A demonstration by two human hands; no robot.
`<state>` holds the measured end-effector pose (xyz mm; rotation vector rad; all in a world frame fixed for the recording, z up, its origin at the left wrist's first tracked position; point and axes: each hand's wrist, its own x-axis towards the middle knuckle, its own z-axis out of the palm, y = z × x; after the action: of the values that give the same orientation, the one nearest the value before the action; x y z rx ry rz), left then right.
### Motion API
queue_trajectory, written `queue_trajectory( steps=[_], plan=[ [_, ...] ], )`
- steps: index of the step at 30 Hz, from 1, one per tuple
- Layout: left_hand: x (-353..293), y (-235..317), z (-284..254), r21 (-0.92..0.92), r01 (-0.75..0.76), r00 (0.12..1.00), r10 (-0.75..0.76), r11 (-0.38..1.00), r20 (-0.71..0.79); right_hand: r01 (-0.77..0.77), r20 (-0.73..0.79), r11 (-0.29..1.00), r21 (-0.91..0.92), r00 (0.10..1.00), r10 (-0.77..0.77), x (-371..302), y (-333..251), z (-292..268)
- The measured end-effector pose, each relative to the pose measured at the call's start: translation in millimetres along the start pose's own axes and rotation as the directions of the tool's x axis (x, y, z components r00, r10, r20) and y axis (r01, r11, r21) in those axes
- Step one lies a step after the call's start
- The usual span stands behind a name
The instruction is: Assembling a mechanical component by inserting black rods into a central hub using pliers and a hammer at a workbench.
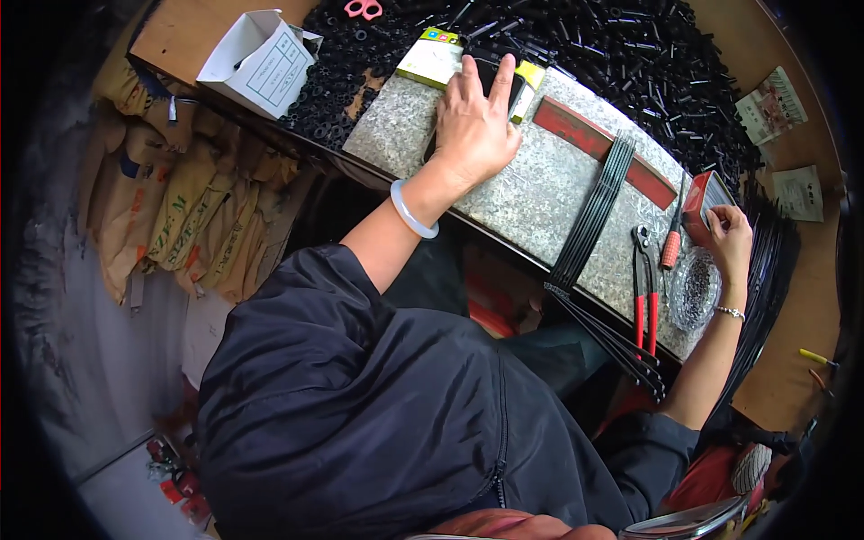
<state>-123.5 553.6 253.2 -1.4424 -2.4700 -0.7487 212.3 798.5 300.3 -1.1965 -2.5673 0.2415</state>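
Note:
My left hand reaches to the far edge of the grey speckled board. Its fingers are spread over a dark rectangular object, partly hidden under them, beside a yellow-and-white box. At the right, my right hand has bent fingers closed at the near end of a small red box; its fingertips are partly hidden. Just below that hand lies a clear dish of small metal pieces. A bundle of thin black rods crosses the board between my hands, overhanging its front edge.
Red-handled pliers and a red-handled screwdriver lie left of the dish. A red metal bar lies under the rods. Black tubular parts heap behind the board. A white carton and pink-handled scissors sit far left.

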Motion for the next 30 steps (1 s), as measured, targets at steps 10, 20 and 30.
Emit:
queue_trajectory(
  steps=[10, 20, 30],
  plan=[
    [-66.0, 49.7, -26.6, -0.489, -0.654, 0.493, 0.816, 0.577, 0.302, -0.003, -0.240, 0.999, 0.041, 0.971, 0.013, -0.2, 19.9, 4.9],
    [-75.1, 65.2, 18.9, -0.516, -0.760, 0.457, 0.890, 0.395, 0.009, 0.092, -0.043, 0.890, 0.446, 0.996, -0.082, 20.5, -72.5, 41.6],
    [-73.5, 63.2, 15.9, -0.486, -0.784, 0.419, 0.907, 0.386, 0.044, -0.061, 0.157, 0.845, 0.532, 0.987, -0.028, 40.1, -82.3, 72.6]
  ],
)
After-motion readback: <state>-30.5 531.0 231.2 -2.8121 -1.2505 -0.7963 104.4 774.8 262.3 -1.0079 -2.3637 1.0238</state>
